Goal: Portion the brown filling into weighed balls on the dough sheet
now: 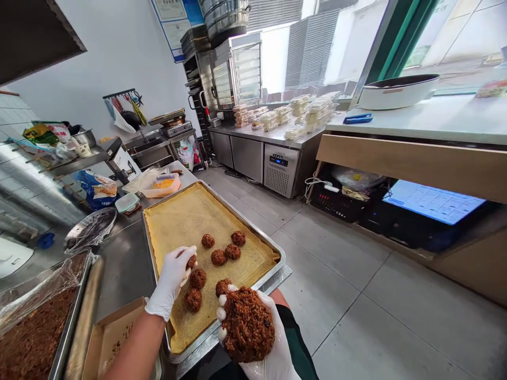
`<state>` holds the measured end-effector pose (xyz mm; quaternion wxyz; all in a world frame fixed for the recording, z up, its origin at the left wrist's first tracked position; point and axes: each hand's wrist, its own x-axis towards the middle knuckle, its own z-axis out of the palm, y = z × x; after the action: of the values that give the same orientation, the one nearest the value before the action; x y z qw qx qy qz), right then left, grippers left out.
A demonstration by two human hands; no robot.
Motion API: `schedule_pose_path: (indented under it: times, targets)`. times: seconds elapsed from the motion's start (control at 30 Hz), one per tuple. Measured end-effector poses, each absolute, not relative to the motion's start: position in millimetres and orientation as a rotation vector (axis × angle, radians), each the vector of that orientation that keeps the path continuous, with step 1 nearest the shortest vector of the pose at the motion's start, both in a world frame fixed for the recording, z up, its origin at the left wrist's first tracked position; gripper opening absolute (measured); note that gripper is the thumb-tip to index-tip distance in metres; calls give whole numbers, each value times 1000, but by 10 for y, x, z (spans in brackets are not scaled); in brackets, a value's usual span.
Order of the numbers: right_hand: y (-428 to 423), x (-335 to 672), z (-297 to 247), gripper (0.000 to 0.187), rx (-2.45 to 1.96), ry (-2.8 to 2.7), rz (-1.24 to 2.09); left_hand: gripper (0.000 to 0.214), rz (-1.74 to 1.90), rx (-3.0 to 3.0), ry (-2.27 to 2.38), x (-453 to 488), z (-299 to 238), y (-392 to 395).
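My left hand [174,272], in a white glove, is closed around a small brown rice ball [192,261] low over the lined tray. In my gloved right hand [273,338] rests a large lump of brown sticky rice [249,324], with the fingers curled about its left side. The metal tray [283,253] has a yellow mesh liner [178,211]. Several finished-looking rice balls [207,241] lie on it, in a loose group near its middle. One rice ball [223,286] sits just behind my right fingers and is partly covered by them.
At the lower left, a deep pan holds brown rice mixture [35,338] partly under plastic film [43,295]. A cardboard box [113,332] lies beneath my left forearm. Beyond the tray are a plastic tub [160,184] and a steel counter [269,138] with stacked clear boxes [312,111].
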<state>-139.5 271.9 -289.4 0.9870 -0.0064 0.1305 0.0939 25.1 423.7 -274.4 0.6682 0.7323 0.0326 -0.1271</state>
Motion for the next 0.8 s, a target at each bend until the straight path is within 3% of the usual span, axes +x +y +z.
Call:
schedule_pose_path:
  times: [0.13, 0.23, 0.3, 0.37, 0.53, 0.67, 0.8]
  targets:
    - [2814, -1389, -2822, 43, -3, 268, 205, 33, -131, 1744, 20, 326, -2578, 4240]
    - [2868, -1379, -2772, 44, 18, 260, 193, 52, 21, 1833, -100, 128, -2351, 4329]
    - [2918, -1365, -2754, 46, 49, 262, 177, 43, 62, 1890, -200, -188, -2276, 4378]
    - [3015, -1343, -2747, 50, 81, 262, 136, 31, 63, 1892, -249, -590, -2303, 4379]
    - [3481, -1318, -2752, 60, 27, 219, 108, 48, 282, 1728, -177, -1325, -2522, 4335]
    - [3748, -1365, -2662, 45, -184, 314, 92, 42, 320, 1809, -143, -1365, -2485, 4635]
    - [3832, -1394, -2570, 38, -338, 362, 139, 49, 377, 1932, -162, -1375, -2499, 4912]
